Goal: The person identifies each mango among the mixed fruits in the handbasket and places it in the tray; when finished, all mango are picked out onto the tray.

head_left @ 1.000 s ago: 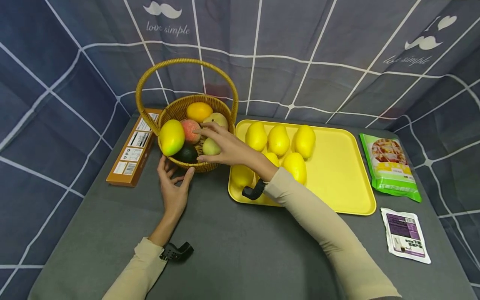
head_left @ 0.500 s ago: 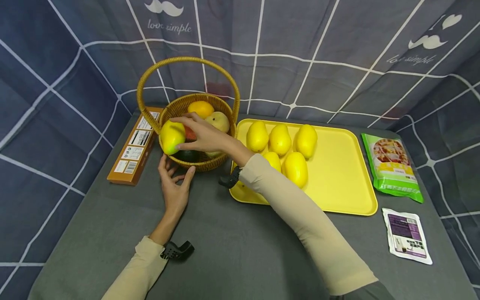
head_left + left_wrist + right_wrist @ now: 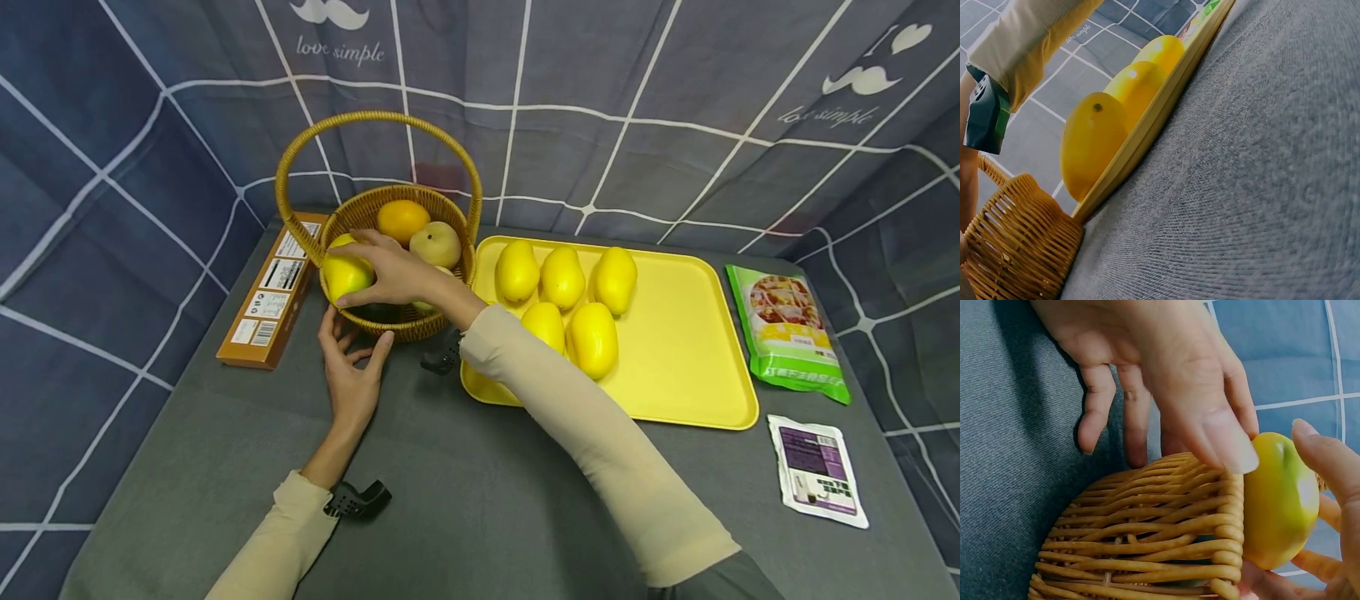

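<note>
A wicker basket [image 3: 408, 332] with a tall handle stands at the left of the table. Inside its left rim is a yellow-green mango [image 3: 345, 275], gripped between the thumb and fingers of my right hand [image 3: 397, 277]. The right wrist view shows this mango [image 3: 1275, 512] sticking up past the rim. My left hand [image 3: 352, 379] touches the basket's near side from outside, its thumb by the rim and its fingers fairly straight. Around the mango lie an orange-yellow fruit [image 3: 402, 220], a pale round fruit [image 3: 437, 244] and a dark green fruit, partly covered by my right hand.
A yellow tray [image 3: 682, 342] with several yellow mangoes [image 3: 592, 340] lies right of the basket. An orange box [image 3: 266, 304] lies to the left. A green food packet [image 3: 787, 329] and a white-purple pouch [image 3: 817, 471] lie at the right. A checked curtain hangs behind.
My right hand has moved left across the basket, from over the reddish fruit to the yellow-green mango, and has taken hold of it. My left hand stays at the basket.
</note>
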`<action>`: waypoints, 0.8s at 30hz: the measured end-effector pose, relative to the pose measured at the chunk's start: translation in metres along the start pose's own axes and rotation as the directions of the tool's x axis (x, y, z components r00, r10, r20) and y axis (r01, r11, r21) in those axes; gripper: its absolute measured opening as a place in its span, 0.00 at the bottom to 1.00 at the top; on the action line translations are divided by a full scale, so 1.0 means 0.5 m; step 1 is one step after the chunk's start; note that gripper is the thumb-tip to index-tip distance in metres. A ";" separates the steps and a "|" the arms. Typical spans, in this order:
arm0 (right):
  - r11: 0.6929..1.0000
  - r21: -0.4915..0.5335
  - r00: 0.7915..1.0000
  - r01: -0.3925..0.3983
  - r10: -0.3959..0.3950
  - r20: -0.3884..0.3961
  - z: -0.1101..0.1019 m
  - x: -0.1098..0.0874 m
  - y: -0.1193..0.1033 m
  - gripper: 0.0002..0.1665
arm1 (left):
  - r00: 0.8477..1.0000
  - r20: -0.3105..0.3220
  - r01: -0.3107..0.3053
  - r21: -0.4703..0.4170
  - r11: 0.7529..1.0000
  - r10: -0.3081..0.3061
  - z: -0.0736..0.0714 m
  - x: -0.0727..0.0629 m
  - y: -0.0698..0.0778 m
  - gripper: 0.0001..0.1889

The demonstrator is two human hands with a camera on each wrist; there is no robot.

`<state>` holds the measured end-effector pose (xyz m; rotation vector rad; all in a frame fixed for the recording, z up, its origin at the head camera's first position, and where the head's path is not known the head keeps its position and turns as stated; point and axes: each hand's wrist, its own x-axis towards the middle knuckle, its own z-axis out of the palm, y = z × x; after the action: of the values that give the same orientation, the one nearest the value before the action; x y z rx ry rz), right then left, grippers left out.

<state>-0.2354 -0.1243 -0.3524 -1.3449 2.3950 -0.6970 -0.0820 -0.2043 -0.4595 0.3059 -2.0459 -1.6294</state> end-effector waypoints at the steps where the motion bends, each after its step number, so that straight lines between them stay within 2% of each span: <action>1: 1.000 -0.007 1.000 -0.001 0.001 0.001 0.001 0.001 0.000 0.46 | 1.000 0.001 0.000 0.002 1.000 0.000 0.000 -0.002 0.010 0.44; 7: 1.000 -0.003 1.000 -0.007 0.007 -0.029 0.004 0.003 0.000 0.47 | 1.000 0.020 0.006 0.001 1.000 -0.006 -0.002 -0.011 0.067 0.43; 11: 0.999 0.035 0.998 -0.012 0.014 -0.062 0.001 -0.006 0.003 0.47 | 1.000 0.020 0.003 0.010 1.000 -0.003 -0.002 -0.012 0.068 0.43; 18: 0.989 0.115 0.980 0.089 -0.066 -0.186 -0.018 -0.040 0.016 0.45 | 1.000 0.000 -0.007 0.002 1.000 0.007 -0.001 0.001 0.002 0.44; 24: 0.972 0.197 0.963 0.129 -0.075 -0.258 -0.033 -0.087 0.024 0.44 | 1.000 0.004 -0.022 -0.003 1.000 0.022 -0.003 0.001 -0.008 0.44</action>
<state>-0.2295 -0.0771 -0.3439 -1.3684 2.3633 -1.1793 -0.0824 -0.2067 -0.4631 0.2782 -2.0428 -1.6209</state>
